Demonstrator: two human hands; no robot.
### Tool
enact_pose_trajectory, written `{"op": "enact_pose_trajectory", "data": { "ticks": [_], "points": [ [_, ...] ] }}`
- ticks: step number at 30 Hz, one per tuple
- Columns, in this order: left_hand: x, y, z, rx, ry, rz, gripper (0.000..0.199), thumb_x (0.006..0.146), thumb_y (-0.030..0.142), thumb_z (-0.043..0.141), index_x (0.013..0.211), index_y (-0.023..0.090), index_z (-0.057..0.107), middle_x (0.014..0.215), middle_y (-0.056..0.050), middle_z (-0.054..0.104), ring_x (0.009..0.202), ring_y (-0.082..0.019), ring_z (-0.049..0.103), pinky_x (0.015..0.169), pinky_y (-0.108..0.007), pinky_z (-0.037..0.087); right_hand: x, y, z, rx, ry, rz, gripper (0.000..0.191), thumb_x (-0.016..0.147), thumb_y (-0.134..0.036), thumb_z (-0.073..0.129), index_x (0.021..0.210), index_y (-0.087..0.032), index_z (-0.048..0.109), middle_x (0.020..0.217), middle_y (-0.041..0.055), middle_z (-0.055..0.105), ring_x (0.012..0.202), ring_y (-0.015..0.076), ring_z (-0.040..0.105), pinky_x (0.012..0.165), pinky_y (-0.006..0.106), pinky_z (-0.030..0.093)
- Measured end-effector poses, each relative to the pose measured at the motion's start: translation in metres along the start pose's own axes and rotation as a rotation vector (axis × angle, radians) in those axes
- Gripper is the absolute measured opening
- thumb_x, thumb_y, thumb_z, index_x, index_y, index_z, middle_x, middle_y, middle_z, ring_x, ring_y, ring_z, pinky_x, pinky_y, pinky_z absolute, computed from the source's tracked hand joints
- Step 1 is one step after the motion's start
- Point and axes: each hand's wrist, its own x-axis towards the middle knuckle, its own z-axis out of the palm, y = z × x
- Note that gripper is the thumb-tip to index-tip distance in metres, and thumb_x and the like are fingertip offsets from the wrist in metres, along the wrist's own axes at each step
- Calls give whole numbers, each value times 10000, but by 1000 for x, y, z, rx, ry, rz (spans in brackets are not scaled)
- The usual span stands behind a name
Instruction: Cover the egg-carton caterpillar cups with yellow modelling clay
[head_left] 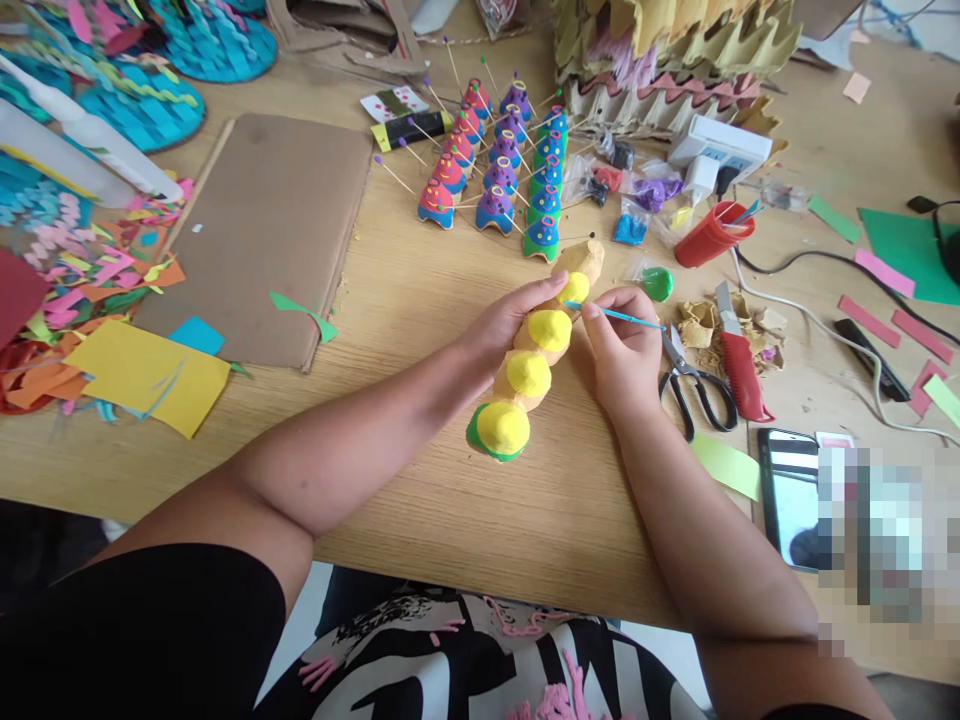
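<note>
An egg-carton strip (529, 378) runs toward me, its humps capped in yellow clay, except the bare tan one at the far end. The nearest hump also has green around its base. My left hand (510, 320) grips the strip's far part from the left side, thumb near a small yellow cap. In my right hand (626, 350) is a thin blue stick (634, 320), pinched between the fingers, its tip at the edge of that cap. Past the strip stand three rows of finished carton figures: red and blue (450, 172), purple (501, 175), blue and green (546, 180), with pins stuck in them.
Right of my hand lie black-handled scissors (690, 380), a red utility knife (739, 365), a red cup (712, 235) and a phone (791, 490). Bagged clay (656, 283) is nearby. A cardboard sheet (270, 230) and paper scraps lie left; egg cartons (675, 60) are stacked behind.
</note>
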Motion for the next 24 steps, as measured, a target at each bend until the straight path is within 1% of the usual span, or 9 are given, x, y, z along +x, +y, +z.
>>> {"op": "enact_pose_trajectory", "data": {
  "ticks": [5, 8, 10, 12, 17, 19, 21, 24],
  "points": [
    [0, 0, -1, -29, 6, -10, 371, 918, 617, 759, 1030, 264, 755, 636, -36, 680, 582, -232, 703, 637, -356, 537, -2, 3, 0, -133, 38, -102, 357, 935, -565, 791, 878, -252, 628, 793, -42, 579, 704, 104, 533, 632, 274, 437],
    [-2, 1, 2, -55, 62, -41, 419, 913, 657, 741, 1065, 267, 748, 639, -39, 685, 572, -231, 707, 614, -348, 540, -3, 5, -1, -175, 42, -114, 332, 956, -542, 774, 884, -255, 623, 804, -41, 584, 725, 110, 557, 667, 284, 465],
    [-4, 2, 5, -67, 110, -47, 450, 907, 690, 725, 1076, 274, 744, 651, -41, 696, 600, -240, 725, 616, -346, 548, -3, 6, -1, -187, 43, -113, 326, 961, -535, 768, 887, -257, 617, 804, -42, 582, 726, 111, 565, 672, 286, 471],
    [-6, 3, 7, -72, 126, -55, 452, 906, 698, 720, 1070, 277, 741, 652, -42, 698, 629, -251, 739, 632, -351, 558, -3, 5, -1, -190, 47, -108, 322, 959, -527, 771, 883, -256, 614, 798, -43, 579, 726, 111, 570, 677, 287, 475],
    [-6, 2, 5, -75, 46, -64, 333, 915, 588, 773, 1014, 272, 743, 630, -32, 677, 592, -232, 711, 625, -341, 529, -2, 3, -1, -192, 56, -80, 310, 943, -506, 790, 878, -254, 623, 790, -44, 587, 723, 114, 575, 685, 291, 483],
    [-4, 1, 4, -63, 37, -51, 295, 916, 554, 784, 1009, 277, 745, 640, -30, 683, 597, -226, 707, 621, -331, 519, -2, 3, -1, -176, 54, -66, 310, 932, -503, 802, 873, -250, 633, 791, -43, 593, 724, 114, 577, 687, 290, 483],
    [-3, 0, 4, -56, 61, -41, 294, 917, 560, 778, 1022, 287, 745, 662, -31, 698, 649, -242, 734, 640, -336, 534, -2, 2, -1, -152, 45, -57, 321, 925, -512, 808, 860, -245, 641, 790, -41, 597, 729, 115, 580, 691, 289, 484],
    [-2, -2, 6, -59, 99, -16, 325, 915, 595, 762, 1059, 304, 745, 714, -35, 731, 777, -282, 783, 700, -359, 571, -2, 0, -1, -113, 38, -66, 336, 929, -530, 798, 847, -242, 644, 791, -39, 599, 742, 118, 582, 706, 290, 490]
  ]
}}
